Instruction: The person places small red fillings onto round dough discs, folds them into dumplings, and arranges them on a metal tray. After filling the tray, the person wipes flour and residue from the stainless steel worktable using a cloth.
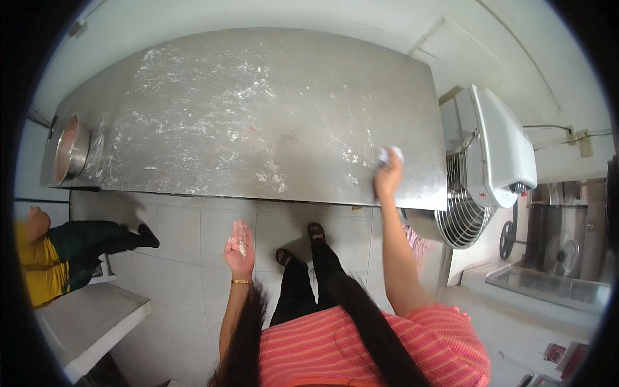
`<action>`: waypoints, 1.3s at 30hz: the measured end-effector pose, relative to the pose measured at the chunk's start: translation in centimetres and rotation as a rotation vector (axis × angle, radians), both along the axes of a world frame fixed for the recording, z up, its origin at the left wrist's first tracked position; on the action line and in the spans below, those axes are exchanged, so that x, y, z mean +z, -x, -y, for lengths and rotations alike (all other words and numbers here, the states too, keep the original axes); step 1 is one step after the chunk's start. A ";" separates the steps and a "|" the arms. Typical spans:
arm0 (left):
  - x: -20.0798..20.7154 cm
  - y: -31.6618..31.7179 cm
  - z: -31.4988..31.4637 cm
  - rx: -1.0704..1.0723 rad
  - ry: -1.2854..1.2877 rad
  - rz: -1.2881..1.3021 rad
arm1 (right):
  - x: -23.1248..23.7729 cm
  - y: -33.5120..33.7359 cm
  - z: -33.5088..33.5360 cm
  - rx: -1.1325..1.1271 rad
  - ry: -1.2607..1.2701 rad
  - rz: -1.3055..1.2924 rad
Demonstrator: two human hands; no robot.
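Note:
My right hand (388, 180) is over the right part of the steel table (303, 84), near its front edge. Its fingers are closed on a small white thing (391, 155), smeared by motion, so its kind is unclear. My left hand (238, 255) is off the table's near side, palm up with fingers stretched out. Pale, dough-like scraps (243, 248) lie on that palm, and whitish residue coats the fingers. Streaks and patches of white, flour-like residue (193, 97) mark the tabletop, thickest on the left and in the middle.
A metal bowl (78, 151) stands at the table's left end. Right of the table is a white mixer (500, 148) with a wire guard (459, 213). Another person in a yellow top (48, 274) is at the left, by a pale counter (97, 316).

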State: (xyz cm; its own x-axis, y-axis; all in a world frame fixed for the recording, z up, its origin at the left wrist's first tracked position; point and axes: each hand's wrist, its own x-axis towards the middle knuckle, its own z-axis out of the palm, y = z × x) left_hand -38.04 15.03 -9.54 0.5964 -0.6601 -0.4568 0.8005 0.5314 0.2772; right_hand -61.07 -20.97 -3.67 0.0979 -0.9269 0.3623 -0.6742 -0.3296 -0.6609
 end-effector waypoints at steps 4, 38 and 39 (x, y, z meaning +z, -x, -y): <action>0.9 0.7 1.1 0.146 0.052 -0.134 | -2.6 -10.6 -4.0 0.299 0.010 0.086; 3.7 3.3 2.1 0.612 0.174 -0.188 | 0.7 2.6 25.8 0.073 -0.033 0.191; 3.6 3.4 2.0 0.602 0.215 -0.181 | -0.7 3.7 27.6 0.104 0.043 0.138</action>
State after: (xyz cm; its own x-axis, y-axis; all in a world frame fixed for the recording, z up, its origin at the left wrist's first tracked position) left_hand -41.44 13.02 -5.90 0.8158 -0.3231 -0.4796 0.3700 0.9290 0.0037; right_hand -64.78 -48.57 -4.39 0.1392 -0.8977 0.4180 -0.5388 -0.4229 -0.7286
